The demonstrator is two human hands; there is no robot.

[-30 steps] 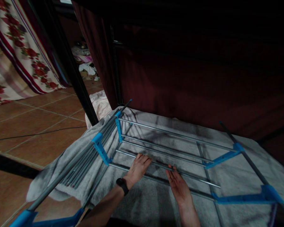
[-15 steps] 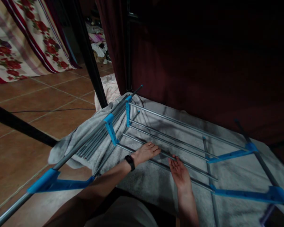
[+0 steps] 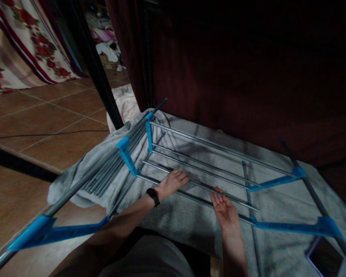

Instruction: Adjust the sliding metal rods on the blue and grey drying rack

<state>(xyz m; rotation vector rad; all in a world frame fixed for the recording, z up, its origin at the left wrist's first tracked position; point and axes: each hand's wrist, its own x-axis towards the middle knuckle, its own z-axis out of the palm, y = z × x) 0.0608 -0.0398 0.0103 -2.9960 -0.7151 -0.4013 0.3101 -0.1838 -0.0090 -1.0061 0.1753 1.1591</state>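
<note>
A loose grey metal tube (image 3: 198, 186) runs slantwise in front of me, both its ends free of the blue brackets. My left hand (image 3: 173, 182), with a black watch on the wrist, lies palm down over it, fingers curled round it. Palm up, my right hand (image 3: 226, 213) holds the same tube from below, near its right end, across its fingers. Around them is a rack frame of tubes joined by blue plastic brackets, one at the near right (image 3: 291, 227) and one at the left (image 3: 128, 157). The rack's front tube (image 3: 190, 197) passes below both hands.
Several loose tubes (image 3: 109, 173) lie side by side on the grey blanket (image 3: 173, 219) at left. A phone (image 3: 325, 257) rests at lower right. Black posts (image 3: 99, 73) stand at the left, and a dark red curtain (image 3: 213, 88) hangs behind. Tiled floor (image 3: 52, 119) lies beyond.
The view has shifted, so the rack sits slightly further left and more of the phone shows. My right hand has moved a little right along the tube, further from my left hand.
</note>
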